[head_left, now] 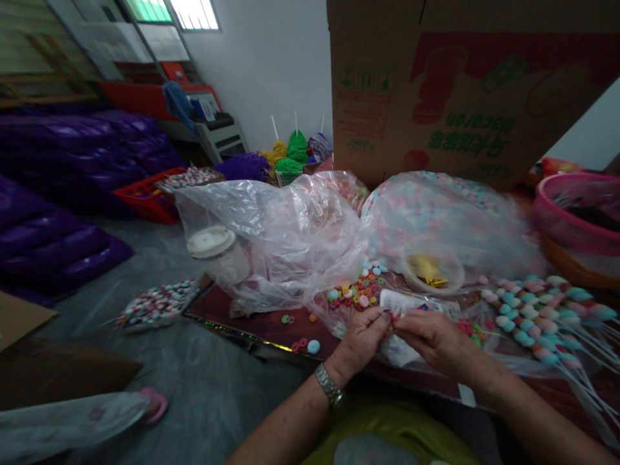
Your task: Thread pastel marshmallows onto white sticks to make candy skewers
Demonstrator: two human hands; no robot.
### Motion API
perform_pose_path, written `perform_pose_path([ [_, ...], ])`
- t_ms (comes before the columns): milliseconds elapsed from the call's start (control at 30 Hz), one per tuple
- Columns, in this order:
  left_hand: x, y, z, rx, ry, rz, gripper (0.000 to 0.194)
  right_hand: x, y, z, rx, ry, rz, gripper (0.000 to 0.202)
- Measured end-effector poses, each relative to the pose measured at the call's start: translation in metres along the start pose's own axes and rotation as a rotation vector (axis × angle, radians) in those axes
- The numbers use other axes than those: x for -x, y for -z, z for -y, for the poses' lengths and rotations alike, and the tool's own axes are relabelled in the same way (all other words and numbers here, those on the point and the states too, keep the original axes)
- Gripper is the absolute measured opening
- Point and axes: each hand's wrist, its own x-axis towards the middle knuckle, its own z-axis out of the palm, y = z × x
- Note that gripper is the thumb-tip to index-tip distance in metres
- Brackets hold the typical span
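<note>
At the table's near edge, my left hand and my right hand meet, fingertips pinched together. A small reddish bit shows between them, too blurred and covered to name. Just beyond lie loose ring-shaped candies in red, orange and green on clear plastic. A white printed packet sits behind my fingers. To the right is a pile of skewers strung with pastel pink, blue and white candies, their white sticks pointing toward me. A few red rings and a pale blue candy rest left of my left hand.
Large clear bags cover the table's back, one full of pastel candies. A round clear tub holds gold pieces. Behind stands a big cardboard box; a pink basin is at right. Purple sacks line the left.
</note>
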Motion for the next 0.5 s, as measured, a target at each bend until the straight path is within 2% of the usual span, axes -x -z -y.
perform_pose_path([
  [100, -0.005, -0.001, -0.005, 0.009, 0.013, 0.049, 0.041, 0.004, 0.008, -0.004, -0.077, 0.037, -0.157, 0.029],
  [200, -0.006, -0.001, -0.01, -0.087, -0.04, 0.08, 0.038, 0.008, 0.007, -0.005, -0.16, -0.035, -0.316, 0.021],
  [300, -0.006, -0.001, -0.011, -0.276, -0.155, 0.036, 0.035, 0.008, -0.001, -0.004, -0.176, -0.091, -0.373, 0.017],
  [400, -0.007, -0.004, -0.007, -0.385, -0.261, -0.035, 0.034, 0.008, -0.013, -0.002, -0.08, -0.053, -0.444, 0.016],
  [433, -0.007, -0.006, -0.005, -0.379, -0.263, -0.044, 0.034, 0.008, -0.017, -0.001, -0.044, -0.033, -0.486, 0.016],
  [500, -0.008, -0.008, -0.001, -0.269, -0.156, -0.001, 0.035, 0.009, -0.024, -0.002, 0.002, 0.005, -0.568, 0.016],
])
